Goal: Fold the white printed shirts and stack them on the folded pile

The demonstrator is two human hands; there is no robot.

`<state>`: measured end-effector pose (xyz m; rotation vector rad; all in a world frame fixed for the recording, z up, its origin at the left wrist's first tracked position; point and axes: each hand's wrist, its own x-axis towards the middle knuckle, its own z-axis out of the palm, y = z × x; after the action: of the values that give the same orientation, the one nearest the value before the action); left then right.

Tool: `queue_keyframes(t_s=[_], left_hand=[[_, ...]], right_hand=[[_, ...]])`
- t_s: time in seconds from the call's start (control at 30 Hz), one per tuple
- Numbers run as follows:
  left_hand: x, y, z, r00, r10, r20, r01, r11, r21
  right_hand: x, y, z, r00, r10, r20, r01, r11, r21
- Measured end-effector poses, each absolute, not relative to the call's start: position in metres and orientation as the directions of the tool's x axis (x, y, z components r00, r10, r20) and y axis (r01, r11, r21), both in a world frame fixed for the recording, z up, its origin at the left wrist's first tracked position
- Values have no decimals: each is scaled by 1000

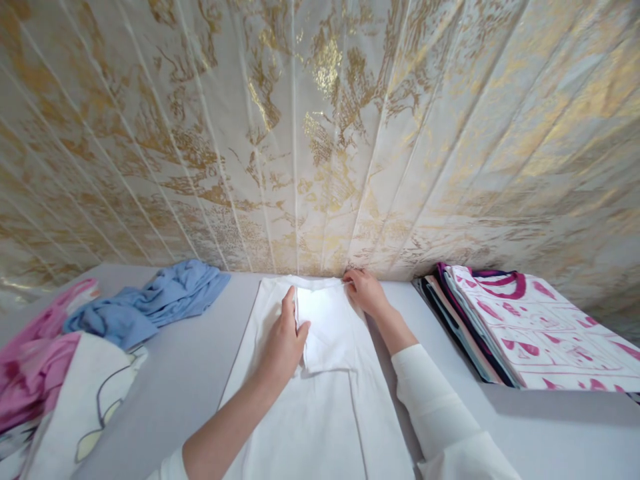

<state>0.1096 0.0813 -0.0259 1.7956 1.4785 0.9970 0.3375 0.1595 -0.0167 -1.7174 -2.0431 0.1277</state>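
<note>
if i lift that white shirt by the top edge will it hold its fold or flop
The white shirt probably flops: it is thin cloth, lying flat and creased. Its folded sleeve, under the left hand, would likely fall open. It looks light; the right hand pinches its edge.

The left hand (284, 340) lies flat, palm down, fingers together and stretched forward, thumb spread to its right. Its forearm is bare, the sleeve pushed back near the elbow. The right hand (365, 291) sits farther forward, fingers curled into a pinch at the fingertips, wrist bent. Its forearm is covered by a white sleeve to just short of the wrist.
</note>
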Motion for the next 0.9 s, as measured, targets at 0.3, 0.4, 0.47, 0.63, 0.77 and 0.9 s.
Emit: queue_keyframes(t_s=[0.3,0.4,0.47,0.63,0.77,0.9], left_hand=[[102,80,-16,276,917,289,703,-397,590],[103,74,-8,263,922,285,745,-381,548],[104,68,-1,260,915,308,768,-389,509],[108,47,15,653,726,216,631,-679,374],[116,33,16,764,629,144,571,-763,304],[125,30,11,745,648,159,617,-759,208]], right_hand=[[292,88,-15,-122,915,386,886,276,-373],[282,52,-26,-77,936,345,656,308,-690],[282,34,-25,53,957,285,443,233,-866],[286,8,-11,294,929,225,46,221,-974],[279,-4,-21,291,942,165,76,149,-986],[277,-5,-34,362,918,163,113,130,-985]])
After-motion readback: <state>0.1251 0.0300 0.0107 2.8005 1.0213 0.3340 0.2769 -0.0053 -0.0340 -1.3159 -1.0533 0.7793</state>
